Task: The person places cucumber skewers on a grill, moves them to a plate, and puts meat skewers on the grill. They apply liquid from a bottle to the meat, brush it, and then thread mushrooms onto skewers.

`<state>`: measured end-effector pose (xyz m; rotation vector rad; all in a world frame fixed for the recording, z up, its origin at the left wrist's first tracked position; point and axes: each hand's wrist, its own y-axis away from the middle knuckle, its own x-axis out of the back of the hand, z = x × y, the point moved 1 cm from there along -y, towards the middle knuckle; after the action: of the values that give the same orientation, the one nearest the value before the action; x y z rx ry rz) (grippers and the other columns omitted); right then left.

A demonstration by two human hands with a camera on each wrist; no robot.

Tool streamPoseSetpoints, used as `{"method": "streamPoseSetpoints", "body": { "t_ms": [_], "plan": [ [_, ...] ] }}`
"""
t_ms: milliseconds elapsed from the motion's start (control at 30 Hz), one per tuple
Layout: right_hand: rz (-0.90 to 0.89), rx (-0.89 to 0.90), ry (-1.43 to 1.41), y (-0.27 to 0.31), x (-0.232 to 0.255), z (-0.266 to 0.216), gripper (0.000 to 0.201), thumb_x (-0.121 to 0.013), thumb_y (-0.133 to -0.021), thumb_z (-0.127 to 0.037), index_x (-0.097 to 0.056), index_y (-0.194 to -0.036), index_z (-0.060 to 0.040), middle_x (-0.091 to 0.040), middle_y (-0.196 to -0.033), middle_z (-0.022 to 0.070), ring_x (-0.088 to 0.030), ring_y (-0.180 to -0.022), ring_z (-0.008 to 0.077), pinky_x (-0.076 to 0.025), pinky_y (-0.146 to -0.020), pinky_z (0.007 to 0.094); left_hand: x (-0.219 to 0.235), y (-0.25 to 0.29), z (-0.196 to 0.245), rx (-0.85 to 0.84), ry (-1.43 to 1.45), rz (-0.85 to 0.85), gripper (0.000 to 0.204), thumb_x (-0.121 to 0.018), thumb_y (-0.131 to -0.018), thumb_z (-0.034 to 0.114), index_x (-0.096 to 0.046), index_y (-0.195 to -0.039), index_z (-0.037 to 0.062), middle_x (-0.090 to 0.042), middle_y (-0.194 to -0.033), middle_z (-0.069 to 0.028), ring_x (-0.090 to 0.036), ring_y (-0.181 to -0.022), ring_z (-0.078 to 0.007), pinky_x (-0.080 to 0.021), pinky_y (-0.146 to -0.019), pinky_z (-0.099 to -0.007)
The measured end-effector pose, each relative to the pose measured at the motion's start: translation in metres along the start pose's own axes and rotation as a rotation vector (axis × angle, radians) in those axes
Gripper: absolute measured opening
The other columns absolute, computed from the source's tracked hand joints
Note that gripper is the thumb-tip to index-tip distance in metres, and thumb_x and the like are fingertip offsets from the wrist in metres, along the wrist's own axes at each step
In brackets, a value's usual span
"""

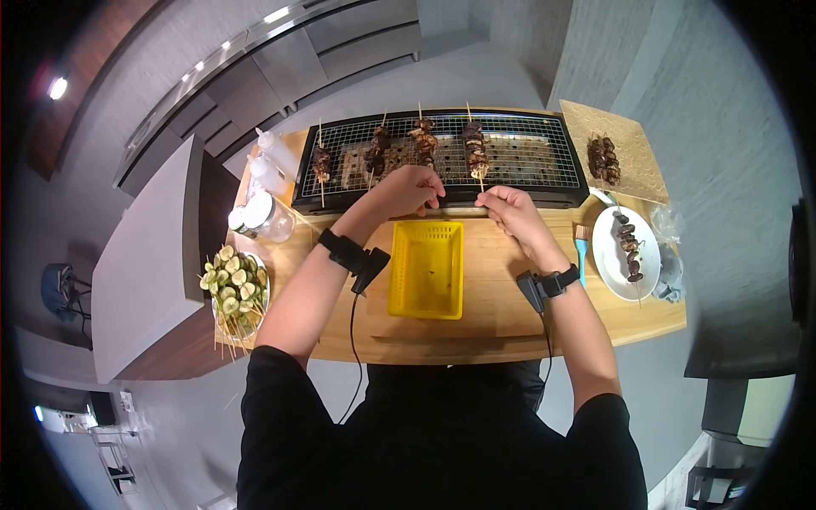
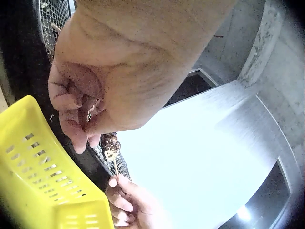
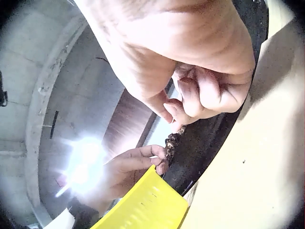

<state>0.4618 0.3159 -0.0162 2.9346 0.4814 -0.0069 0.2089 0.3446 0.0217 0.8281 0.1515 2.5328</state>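
My right hand (image 1: 518, 223) pinches the lower stick end of a meat skewer (image 1: 477, 149) lying on the wire grill (image 1: 531, 153); thumb and fingertip meet on the stick in the left wrist view. To its left, my left hand (image 1: 410, 192) is at the near end of another meat skewer (image 1: 424, 140), fingers curled and fingertips around its stick end, which they partly hide. Two more meat skewers, one at the far left (image 1: 321, 163) and one beside it (image 1: 376, 151), lie across the grill. Below both hands stands a yellow basket (image 1: 427, 313) on the wooden board.
Right of the grill, a board (image 1: 633, 161) bears several meat skewers (image 1: 603, 160). A white plate (image 1: 605, 255) with one skewer and a blue brush (image 1: 581, 255) are nearby. At left stand white squeeze bottles (image 1: 270, 174), a glass jar (image 1: 274, 223) and a plate of vegetable skewers (image 1: 234, 285).
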Motion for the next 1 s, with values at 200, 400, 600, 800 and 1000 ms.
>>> {"method": "streamPoseSetpoints", "body": {
  "t_ms": [200, 400, 600, 800, 1000],
  "plan": [
    [-0.028, 0.001, -0.006, 0.004, -0.004, -0.007, 0.017, -0.065, -0.102, -0.023, -0.073, -0.096, -0.0097, -0.047, -0.066, -0.0107, -0.036, -0.058, 0.0004, -0.026, -0.052, 0.0197, 0.0, -0.001, -0.007, -0.011, 0.021, -0.004, 0.018, -0.054, -0.096, 0.004, -0.069, -0.105, 0.0016, -0.071, -0.084, -0.0049, -0.059, -0.062, -0.0093, -0.048, -0.059, -0.0242],
    [-0.031, 0.018, -0.011, 0.002, -0.005, -0.004, 0.016, -0.064, -0.103, -0.022, -0.073, -0.097, -0.0095, -0.045, -0.066, -0.0109, -0.035, -0.058, 0.0001, -0.024, -0.051, 0.0202, 0.0, 0.002, -0.005, -0.003, 0.028, 0.007, 0.019, -0.054, -0.096, 0.003, -0.07, -0.106, 0.0015, -0.07, -0.083, -0.004, -0.057, -0.062, -0.0086, -0.046, -0.058, -0.0244],
    [-0.018, 0.03, -0.041, 0.001, -0.006, -0.006, 0.014, -0.064, -0.103, -0.02, -0.072, -0.099, -0.0088, -0.045, -0.066, -0.0112, -0.034, -0.057, 0.0, -0.024, -0.051, 0.0206, -0.001, -0.001, -0.008, -0.044, 0.018, 0.019, 0.021, -0.053, -0.096, 0.003, -0.07, -0.108, 0.0014, -0.07, -0.083, -0.003, -0.056, -0.062, -0.008, -0.044, -0.057, -0.0243],
    [0.019, 0.041, -0.034, 0.003, -0.007, -0.007, 0.014, -0.064, -0.103, -0.019, -0.072, -0.099, -0.0084, -0.047, -0.068, -0.011, -0.034, -0.057, -0.0001, -0.024, -0.05, 0.0202, -0.002, 0.001, -0.004, -0.074, 0.089, 0.042, 0.022, -0.053, -0.097, 0.002, -0.07, -0.111, 0.0013, -0.068, -0.082, -0.0023, -0.054, -0.063, -0.0078, -0.043, -0.058, -0.0237],
    [-0.004, 0.016, -0.149, 0.005, 0.001, -0.005, 0.013, -0.063, -0.104, -0.018, -0.071, -0.102, -0.0081, -0.046, -0.068, -0.0109, -0.034, -0.056, -0.0005, -0.024, -0.049, 0.0197, -0.005, 0.006, 0.008, -0.067, 0.279, 0.055, 0.019, -0.056, -0.099, 0.002, -0.068, -0.114, -0.0007, -0.068, -0.086, -0.0041, -0.053, -0.064, -0.0074, -0.043, -0.058, -0.0223]
  ]
}}
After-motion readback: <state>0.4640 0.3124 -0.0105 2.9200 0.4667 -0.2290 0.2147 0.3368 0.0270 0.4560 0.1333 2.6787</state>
